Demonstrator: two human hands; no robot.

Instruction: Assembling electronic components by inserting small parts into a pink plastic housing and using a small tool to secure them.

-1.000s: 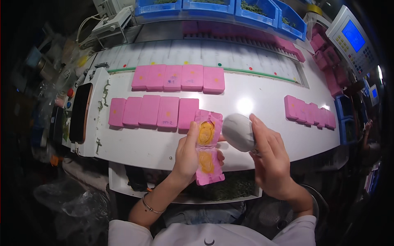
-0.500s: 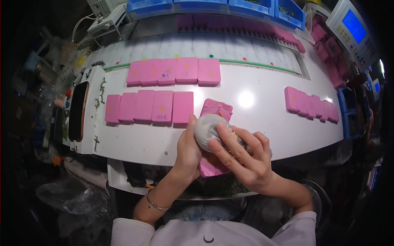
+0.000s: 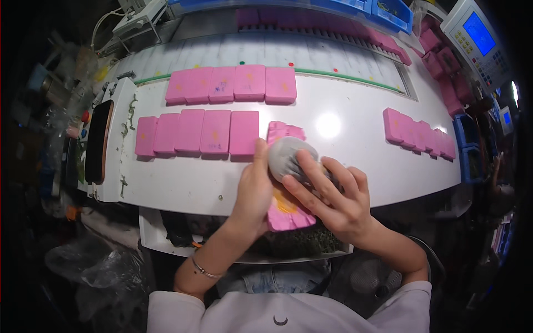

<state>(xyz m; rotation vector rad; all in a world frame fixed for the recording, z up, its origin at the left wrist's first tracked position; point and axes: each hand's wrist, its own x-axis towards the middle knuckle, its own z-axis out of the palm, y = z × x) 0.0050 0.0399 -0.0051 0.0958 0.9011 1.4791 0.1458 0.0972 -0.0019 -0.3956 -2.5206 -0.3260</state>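
My left hand (image 3: 254, 191) is closed along the left side of an opened pink rubber mould (image 3: 291, 221), its thumb pointing up. Orange-yellow marks show on the mould's inner face. In my right hand (image 3: 340, 202) is a rounded grey-white cloth pouch (image 3: 284, 159), gripped from above with fingers spread over it. The pouch lies over the middle of the mould and hides that part. Both are held above the front edge of the white table (image 3: 183, 186).
Two rows of pink mould blocks (image 3: 216, 130) lie left of my hands, and another row (image 3: 416, 133) at the right. A phone (image 3: 100, 141) rests on the left. Blue bins (image 3: 388, 15) and a control panel (image 3: 478, 41) stand behind. Beneath the table edge is an open drawer (image 3: 152, 230).
The pouch has moved slightly right and up across the mould, uncovering more of its yellow-marked lower part. My view has shifted a little.
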